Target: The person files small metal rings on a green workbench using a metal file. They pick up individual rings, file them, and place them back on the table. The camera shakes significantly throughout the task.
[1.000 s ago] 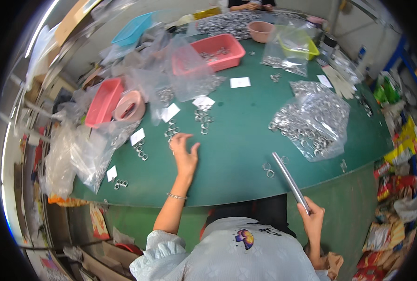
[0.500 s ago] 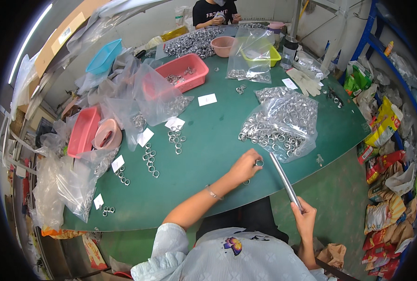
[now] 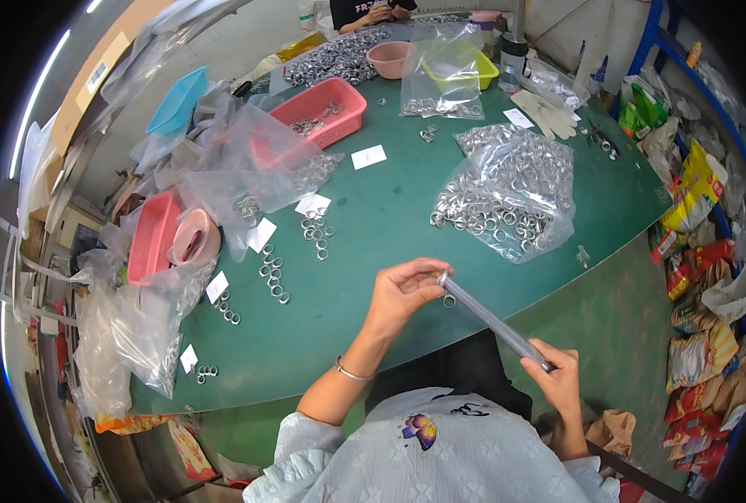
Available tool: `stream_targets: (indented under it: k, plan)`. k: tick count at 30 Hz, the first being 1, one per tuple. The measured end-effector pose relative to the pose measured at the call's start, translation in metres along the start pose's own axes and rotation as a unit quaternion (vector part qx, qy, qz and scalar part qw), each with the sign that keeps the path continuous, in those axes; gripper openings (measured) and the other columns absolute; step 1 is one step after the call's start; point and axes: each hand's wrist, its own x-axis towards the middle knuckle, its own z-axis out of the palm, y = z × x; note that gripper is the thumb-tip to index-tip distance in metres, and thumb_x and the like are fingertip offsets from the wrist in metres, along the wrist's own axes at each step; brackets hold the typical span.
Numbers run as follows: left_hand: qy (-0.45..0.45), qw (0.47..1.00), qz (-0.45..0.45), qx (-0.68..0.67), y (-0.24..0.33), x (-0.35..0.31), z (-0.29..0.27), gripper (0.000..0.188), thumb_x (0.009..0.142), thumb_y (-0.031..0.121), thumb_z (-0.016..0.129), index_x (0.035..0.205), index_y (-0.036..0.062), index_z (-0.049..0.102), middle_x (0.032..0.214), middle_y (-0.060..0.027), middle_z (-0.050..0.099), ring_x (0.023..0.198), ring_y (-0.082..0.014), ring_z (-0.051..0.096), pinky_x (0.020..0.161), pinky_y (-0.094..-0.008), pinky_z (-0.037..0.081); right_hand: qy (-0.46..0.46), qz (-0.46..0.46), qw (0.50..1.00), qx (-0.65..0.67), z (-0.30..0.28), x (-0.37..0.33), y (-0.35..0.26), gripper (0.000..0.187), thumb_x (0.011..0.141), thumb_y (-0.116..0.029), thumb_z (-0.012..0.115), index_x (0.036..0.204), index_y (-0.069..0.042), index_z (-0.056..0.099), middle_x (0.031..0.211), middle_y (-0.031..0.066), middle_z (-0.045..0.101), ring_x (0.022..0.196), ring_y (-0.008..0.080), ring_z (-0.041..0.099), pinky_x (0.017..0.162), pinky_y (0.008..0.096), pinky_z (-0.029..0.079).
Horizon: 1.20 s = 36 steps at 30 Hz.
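In my right hand point(image 3: 559, 379) is the thick end of a tapered grey metal ring mandrel point(image 3: 496, 323), its thin end slanting up toward my left hand point(image 3: 402, 295). My left thumb and fingers pinch a silver ring point(image 3: 443, 277) at that thin tip. Whether the ring sits around the tip or just against it is hard to tell. Just below, a loose ring point(image 3: 449, 301) lies on the green table point(image 3: 373, 226). Beyond my hands, a clear plastic bag point(image 3: 507, 201) full of silver rings lies open toward me.
Short rows of rings point(image 3: 274, 272) lie by white paper slips point(image 3: 261, 235) on the left. Plastic bags, pink trays point(image 3: 318, 117) and a pink bowl point(image 3: 195, 236) stand behind them. Across the table, a person point(image 3: 373, 12) sits near a ring heap point(image 3: 339, 59). A glove point(image 3: 546, 115) lies far right.
My left hand has brought the ring to the mandrel's thin tip. The mandrel has tilted further left, its tip now meeting my left fingers. The whole view has shifted slightly.
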Motion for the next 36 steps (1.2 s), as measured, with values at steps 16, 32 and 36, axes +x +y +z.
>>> stream_targets:
  k: [16, 32, 36]
  plan:
    - [-0.114, 0.989, -0.089, 0.016, -0.016, -0.033, 0.048, 0.031, 0.069, 0.002, 0.075, 0.097, -0.0043, 0.065, 0.097, -0.0108, 0.061, 0.091, -0.0197, 0.060, 0.078, -0.0288, 0.050, 0.000, -0.088, 0.992, -0.088, 0.015, 0.003, -0.026, 0.033, 0.071, -0.017, 0.076, 0.100, -0.004, 0.065, 0.061, 0.0113, 0.058, 0.046, 0.0209, 0.053, 0.044, 0.0299, 0.041]
    - [-0.101, 0.991, -0.082, 0.024, -0.016, -0.036, 0.049, 0.034, 0.067, 0.007, 0.078, 0.096, -0.0039, 0.066, 0.094, -0.0120, 0.060, 0.087, -0.0201, 0.059, 0.077, -0.0291, 0.048, 0.000, -0.109, 0.987, -0.117, 0.014, 0.005, -0.032, 0.035, 0.071, -0.020, 0.076, 0.101, -0.005, 0.065, 0.060, 0.0084, 0.059, 0.045, 0.0199, 0.055, 0.042, 0.0294, 0.040]
    - [-0.115, 0.991, -0.062, 0.035, -0.019, -0.037, 0.046, 0.033, 0.068, 0.008, 0.078, 0.097, -0.0031, 0.065, 0.095, -0.0105, 0.060, 0.087, -0.0185, 0.059, 0.076, -0.0276, 0.048, 0.002, -0.118, 0.986, -0.118, 0.015, 0.005, -0.031, 0.035, 0.071, -0.020, 0.076, 0.101, -0.006, 0.065, 0.060, 0.0079, 0.059, 0.045, 0.0193, 0.055, 0.041, 0.0294, 0.040]
